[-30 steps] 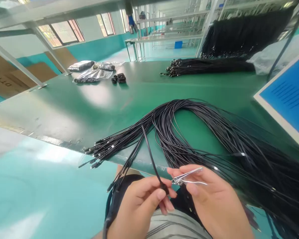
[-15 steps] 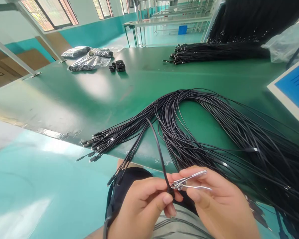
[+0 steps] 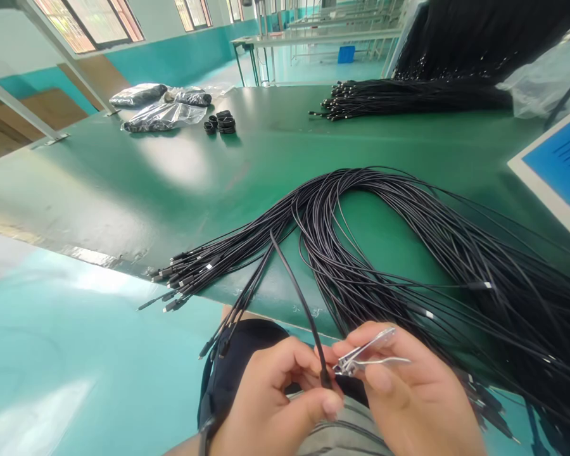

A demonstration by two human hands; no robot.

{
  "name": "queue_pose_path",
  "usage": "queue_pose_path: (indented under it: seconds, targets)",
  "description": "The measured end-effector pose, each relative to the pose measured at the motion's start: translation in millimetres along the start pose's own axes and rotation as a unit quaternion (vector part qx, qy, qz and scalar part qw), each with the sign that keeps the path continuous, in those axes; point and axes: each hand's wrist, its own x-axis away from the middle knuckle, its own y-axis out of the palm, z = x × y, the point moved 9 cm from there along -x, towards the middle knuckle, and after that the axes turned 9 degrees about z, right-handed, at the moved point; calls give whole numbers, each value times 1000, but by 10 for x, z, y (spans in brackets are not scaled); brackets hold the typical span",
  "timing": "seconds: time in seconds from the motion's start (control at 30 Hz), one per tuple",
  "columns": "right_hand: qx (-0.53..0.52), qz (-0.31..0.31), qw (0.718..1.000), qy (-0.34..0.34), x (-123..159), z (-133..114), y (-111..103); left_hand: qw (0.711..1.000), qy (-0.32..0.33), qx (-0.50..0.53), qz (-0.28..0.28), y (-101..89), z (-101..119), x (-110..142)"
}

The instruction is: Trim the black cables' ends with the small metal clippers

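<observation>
My left hand [image 3: 278,399] pinches the near end of one thin black cable [image 3: 297,297] that rises from my fingers toward the table. My right hand [image 3: 408,396] grips a small silver clipper [image 3: 368,358] whose jaws touch the cable end beside my left thumb. A large bundle of black cables [image 3: 384,240] loops across the green table [image 3: 147,190] just beyond my hands. Its connector ends [image 3: 175,282] hang over the near edge.
A second bundle of black cables [image 3: 408,98] lies at the far side, under a dark hanging mass. Plastic bags [image 3: 161,107] and small black rings [image 3: 221,122] sit far left. A white-framed blue panel [image 3: 558,164] stands at the right. Teal floor lies to the left.
My left thumb has slid down and forward along the cable end, and the clipper has tilted slightly at it. The view has dipped a little toward the table.
</observation>
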Motion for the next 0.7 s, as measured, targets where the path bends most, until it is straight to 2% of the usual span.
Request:
queue_pose_path:
  seconds: [0.13,0.23,0.53,0.7]
  targets:
    - [66,-11,995,-68,39,-127,64,998,51,-32,34,-44,57,-6]
    - [100,-27,988,-110,49,-186,103,994,62,-60,61,-67,76,-11]
    - [107,-20,989,-104,43,-142,82,993,39,-82,73,-58,47,-6]
    - [173,15,976,-133,52,-195,13,993,27,-88,78,-59,27,-12]
